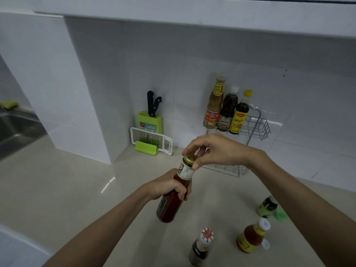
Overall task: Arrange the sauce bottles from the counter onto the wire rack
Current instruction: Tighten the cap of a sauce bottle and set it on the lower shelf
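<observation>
Tall amber sauce bottle with tan cap (213, 106) on the wire rack: large "1" on yellow neck label, red lower label script too blurred. Dark yellow-capped bottle (239, 115): yellow label, Thai-looking script, unreadable. Other labels too small or blurred.

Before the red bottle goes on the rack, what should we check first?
1. Left hand grips red sauce bottle firmly: ok.
2. Gold cap fully tight under right hand: cannot tell.
3. Free space on wire rack right of the three bottles: ok.
4. Yellow-capped bottle on the rack standing steady: cannot tell, it leans.
5. Counter bottles out of the way, like the yellow-label bottle: ok.
</observation>
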`<state>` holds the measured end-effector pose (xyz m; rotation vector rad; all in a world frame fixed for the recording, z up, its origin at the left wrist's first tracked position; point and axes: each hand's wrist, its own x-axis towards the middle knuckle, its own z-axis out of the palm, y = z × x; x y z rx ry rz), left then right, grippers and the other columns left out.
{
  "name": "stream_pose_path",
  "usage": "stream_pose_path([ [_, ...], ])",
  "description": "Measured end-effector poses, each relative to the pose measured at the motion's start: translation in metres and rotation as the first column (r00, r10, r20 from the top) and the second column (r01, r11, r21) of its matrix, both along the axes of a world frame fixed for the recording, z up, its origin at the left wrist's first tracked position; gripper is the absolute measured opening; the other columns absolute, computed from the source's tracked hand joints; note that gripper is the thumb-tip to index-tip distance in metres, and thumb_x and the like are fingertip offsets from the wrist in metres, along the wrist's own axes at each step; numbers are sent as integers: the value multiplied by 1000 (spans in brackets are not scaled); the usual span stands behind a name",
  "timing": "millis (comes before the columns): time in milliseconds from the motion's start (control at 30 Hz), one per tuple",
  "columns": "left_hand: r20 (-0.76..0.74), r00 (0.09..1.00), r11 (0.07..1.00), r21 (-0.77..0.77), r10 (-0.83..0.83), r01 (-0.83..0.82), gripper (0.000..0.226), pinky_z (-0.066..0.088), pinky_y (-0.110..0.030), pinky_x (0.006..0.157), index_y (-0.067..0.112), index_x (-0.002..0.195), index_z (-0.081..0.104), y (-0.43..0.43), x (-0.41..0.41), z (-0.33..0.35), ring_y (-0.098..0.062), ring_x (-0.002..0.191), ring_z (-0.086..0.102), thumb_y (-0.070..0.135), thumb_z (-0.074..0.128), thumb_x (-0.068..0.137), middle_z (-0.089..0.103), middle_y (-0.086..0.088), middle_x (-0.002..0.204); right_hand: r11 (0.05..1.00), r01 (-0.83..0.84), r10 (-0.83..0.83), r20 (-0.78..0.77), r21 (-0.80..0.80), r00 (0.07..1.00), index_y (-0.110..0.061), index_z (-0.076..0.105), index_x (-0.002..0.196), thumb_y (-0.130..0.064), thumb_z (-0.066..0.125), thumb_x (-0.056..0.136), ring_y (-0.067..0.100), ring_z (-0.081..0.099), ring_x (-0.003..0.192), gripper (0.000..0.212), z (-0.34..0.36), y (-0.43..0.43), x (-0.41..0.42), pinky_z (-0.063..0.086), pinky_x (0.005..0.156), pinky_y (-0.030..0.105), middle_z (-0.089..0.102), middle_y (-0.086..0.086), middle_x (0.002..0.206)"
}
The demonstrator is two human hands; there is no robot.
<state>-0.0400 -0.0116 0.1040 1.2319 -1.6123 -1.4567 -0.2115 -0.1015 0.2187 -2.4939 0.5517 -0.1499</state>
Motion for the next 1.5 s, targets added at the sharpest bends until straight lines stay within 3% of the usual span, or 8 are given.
stream_pose_path([
  [167,-12,988,987,32,-156,156,16,47,-26,62,-1,63,56,-2,3,9,-30,63,54,-7,54,48,61,-18,66,812,-104,75,-73,-575,994,-29,39,103,-62,33,93,12,47,63,35,-21,18,2,43,57,33,50,-9,75],
  [300,12,998,998,24,-60,59,11,49,-31,62,5,57,60,-6,-7,7,-27,58,58,0,61,48,62,-15,61,720,-24,53,21,-694,998,-25,33,90,-47,24,93,25,47,48,24,-32,17,3,40,46,32,55,3,57],
  [567,462,648,795,-326,606,-511,17,34,-23,48,30,56,50,-4,-26,-28,-18,57,59,40,62,48,61,6,55,723,550,-535,164,-418,829,-22,40,84,-39,33,93,32,57,65,21,-84,27,23,33,51,31,63,9,70],
  [700,521,518,732,-414,678,-541,19,39,-27,57,32,71,49,-5,-34,-28,-25,68,61,42,56,58,63,5,65,763,632,-647,169,138,744,-15,56,69,-56,54,82,18,59,69,43,-82,24,26,44,59,33,64,2,72],
  [933,219,942,967,-43,254,-251,70,54,-27,85,39,113,50,-16,4,-5,-3,94,67,45,86,54,70,11,101,735,553,-669,286,393,685,-22,62,56,-36,69,73,-5,47,39,23,-36,-21,20,28,33,7,56,-17,47],
  [1133,4,957,957,-4,290,-290,56,57,-24,67,26,104,66,-27,2,-35,-14,86,72,23,92,54,74,-1,94,710,527,-688,297,467,662,-9,62,78,-61,69,68,6,41,45,53,-22,-44,10,30,38,20,49,-10,57],
  [1300,50,932,934,-15,358,-358,65,59,-24,64,32,105,64,-54,-10,-61,-7,86,71,34,94,47,74,6,95,684,522,-664,139,510,735,-35,61,106,-58,79,63,9,66,90,52,-82,-35,-14,57,54,23,65,-12,107],
  [1500,309,930,978,-7,199,-208,94,41,-22,100,24,139,38,-126,-5,-69,-14,129,49,30,88,60,53,5,137,591,671,-805,281,447,522,-21,64,103,-33,85,68,17,69,83,42,-120,-76,-14,62,67,35,68,-3,104],
])
